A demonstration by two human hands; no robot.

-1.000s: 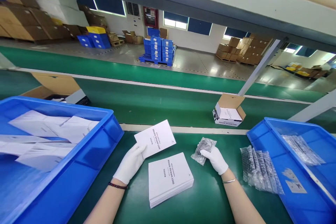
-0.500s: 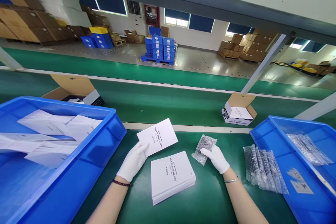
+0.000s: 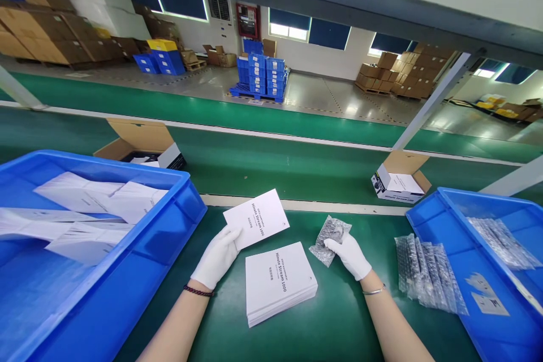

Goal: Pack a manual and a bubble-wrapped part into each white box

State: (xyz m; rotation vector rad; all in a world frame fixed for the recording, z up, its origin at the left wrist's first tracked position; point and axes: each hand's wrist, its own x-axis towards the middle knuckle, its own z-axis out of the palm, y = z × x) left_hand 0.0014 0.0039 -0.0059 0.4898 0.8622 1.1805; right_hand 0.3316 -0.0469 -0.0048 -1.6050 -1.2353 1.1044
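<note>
My left hand (image 3: 218,255), in a white glove, pinches the lower left edge of a white "Minute Stream 1000" manual (image 3: 258,219) and holds it above the green bench. Just below it lies a neat stack of the same manuals (image 3: 280,280). In my gloved right hand (image 3: 348,255) is a small bubble-wrap packet (image 3: 330,237), gripped between thumb and fingers; a dark item shows faintly through the plastic. Several more bubble-wrap packets (image 3: 428,274) lie in a row to the right of that hand.
A blue bin (image 3: 169,226) of manuals stands at left, another blue bin (image 3: 487,317) with bubble-wrap packets at right. Beyond the bench's pale edge strip, two open cartons sit on the green belt: one left (image 3: 139,138), one right (image 3: 399,184). A metal post (image 3: 432,102) rises at right.
Both open cartons on the belt have shifted to the right. My hands keep hold of the manual and the bubble-wrap packet, almost unmoved; the view has tilted slightly.
</note>
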